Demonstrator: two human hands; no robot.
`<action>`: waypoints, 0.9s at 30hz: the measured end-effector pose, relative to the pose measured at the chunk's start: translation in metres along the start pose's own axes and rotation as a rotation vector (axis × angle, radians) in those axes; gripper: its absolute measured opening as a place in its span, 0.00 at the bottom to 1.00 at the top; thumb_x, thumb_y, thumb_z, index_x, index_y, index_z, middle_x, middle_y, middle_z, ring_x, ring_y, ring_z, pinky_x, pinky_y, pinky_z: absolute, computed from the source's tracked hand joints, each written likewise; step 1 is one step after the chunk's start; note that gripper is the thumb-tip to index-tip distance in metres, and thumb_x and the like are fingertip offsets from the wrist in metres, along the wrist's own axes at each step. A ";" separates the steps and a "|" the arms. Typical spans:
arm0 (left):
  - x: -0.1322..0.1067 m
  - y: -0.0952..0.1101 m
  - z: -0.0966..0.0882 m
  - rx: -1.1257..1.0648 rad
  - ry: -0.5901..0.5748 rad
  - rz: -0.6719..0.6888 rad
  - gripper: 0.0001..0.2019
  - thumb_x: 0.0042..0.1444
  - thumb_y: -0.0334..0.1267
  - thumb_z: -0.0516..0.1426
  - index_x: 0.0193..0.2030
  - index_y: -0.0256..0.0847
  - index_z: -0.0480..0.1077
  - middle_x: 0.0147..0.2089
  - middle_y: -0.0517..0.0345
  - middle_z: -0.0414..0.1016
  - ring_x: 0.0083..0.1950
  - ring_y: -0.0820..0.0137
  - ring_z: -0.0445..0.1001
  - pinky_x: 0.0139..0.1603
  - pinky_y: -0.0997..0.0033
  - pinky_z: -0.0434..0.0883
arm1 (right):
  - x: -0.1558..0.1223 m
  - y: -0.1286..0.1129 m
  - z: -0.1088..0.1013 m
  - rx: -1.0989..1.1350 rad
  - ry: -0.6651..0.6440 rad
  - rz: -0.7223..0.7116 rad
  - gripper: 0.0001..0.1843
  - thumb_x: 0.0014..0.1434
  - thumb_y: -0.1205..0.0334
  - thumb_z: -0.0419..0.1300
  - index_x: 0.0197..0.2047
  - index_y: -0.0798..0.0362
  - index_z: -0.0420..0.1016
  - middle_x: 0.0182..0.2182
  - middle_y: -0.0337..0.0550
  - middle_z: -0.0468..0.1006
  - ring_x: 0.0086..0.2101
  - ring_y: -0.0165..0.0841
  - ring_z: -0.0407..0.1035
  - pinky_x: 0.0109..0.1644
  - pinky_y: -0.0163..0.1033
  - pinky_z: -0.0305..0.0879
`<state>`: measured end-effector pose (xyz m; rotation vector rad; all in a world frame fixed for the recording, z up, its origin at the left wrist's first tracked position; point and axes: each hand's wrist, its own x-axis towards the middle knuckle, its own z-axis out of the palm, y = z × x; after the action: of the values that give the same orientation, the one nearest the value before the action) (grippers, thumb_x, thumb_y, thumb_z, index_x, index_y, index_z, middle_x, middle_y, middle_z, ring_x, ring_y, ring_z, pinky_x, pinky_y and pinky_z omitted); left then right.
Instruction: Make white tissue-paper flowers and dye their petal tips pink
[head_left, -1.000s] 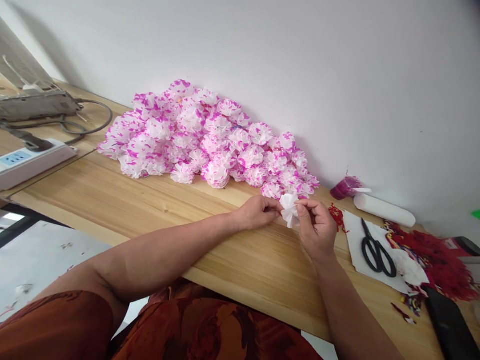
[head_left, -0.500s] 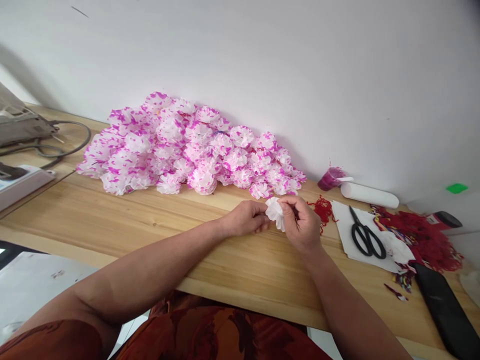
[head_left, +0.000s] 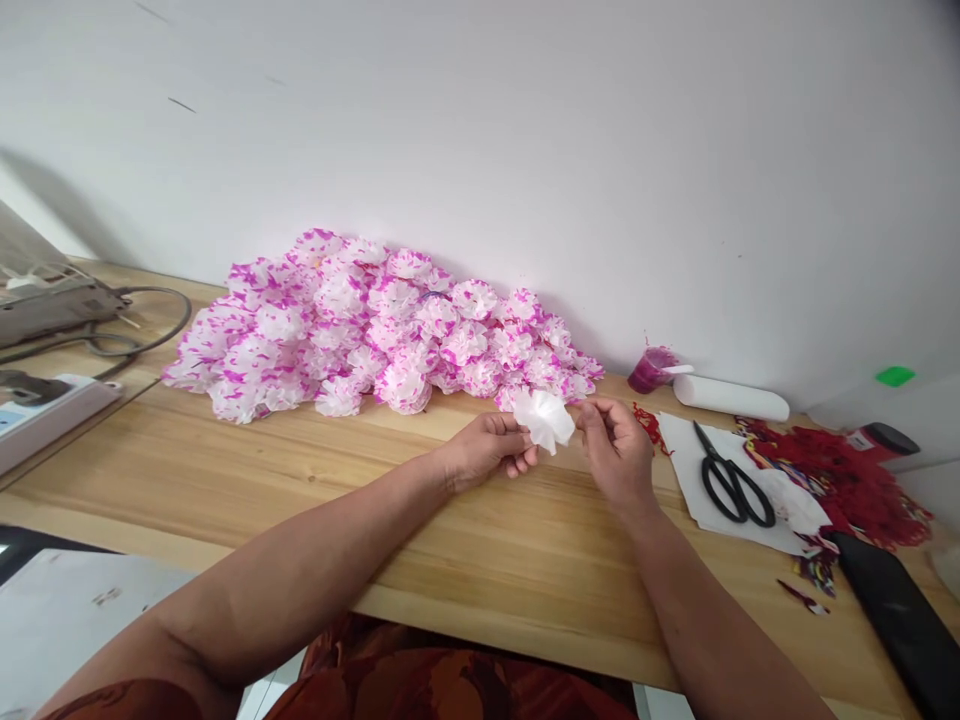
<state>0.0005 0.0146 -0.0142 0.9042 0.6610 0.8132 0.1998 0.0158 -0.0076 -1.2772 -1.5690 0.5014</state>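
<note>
A small white paper flower (head_left: 545,419) is held just above the wooden table (head_left: 300,480), between my two hands. My left hand (head_left: 487,450) pinches its left side with closed fingers. My right hand (head_left: 616,448) pinches its right edge, fingers curled. Right behind the flower lies a big heap of white-and-pink paper flowers (head_left: 360,325) against the white wall.
Right of my hands lie black scissors (head_left: 731,478) on white paper (head_left: 705,500), a pink cup (head_left: 651,370), a white roll (head_left: 729,397), red shreds (head_left: 855,480) and a black flat object (head_left: 900,620). At far left sit a power strip (head_left: 37,420) and cables (head_left: 142,330).
The white flower has turned and spread out between my hands. My right hand has slid to its right edge. The camera has tilted, so the scene sits lower in view.
</note>
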 end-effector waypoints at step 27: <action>-0.002 0.002 0.004 0.039 0.042 -0.144 0.05 0.44 0.34 0.61 0.24 0.34 0.70 0.18 0.60 0.69 0.16 0.80 0.62 0.15 0.82 0.54 | -0.007 -0.019 -0.001 -0.066 0.019 -0.188 0.05 0.65 0.59 0.60 0.40 0.51 0.75 0.30 0.38 0.78 0.27 0.29 0.67 0.33 0.35 0.64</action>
<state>0.0013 0.0119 -0.0100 0.8665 0.7718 0.6939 0.1911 0.0030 0.0052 -1.1658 -1.6819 0.3204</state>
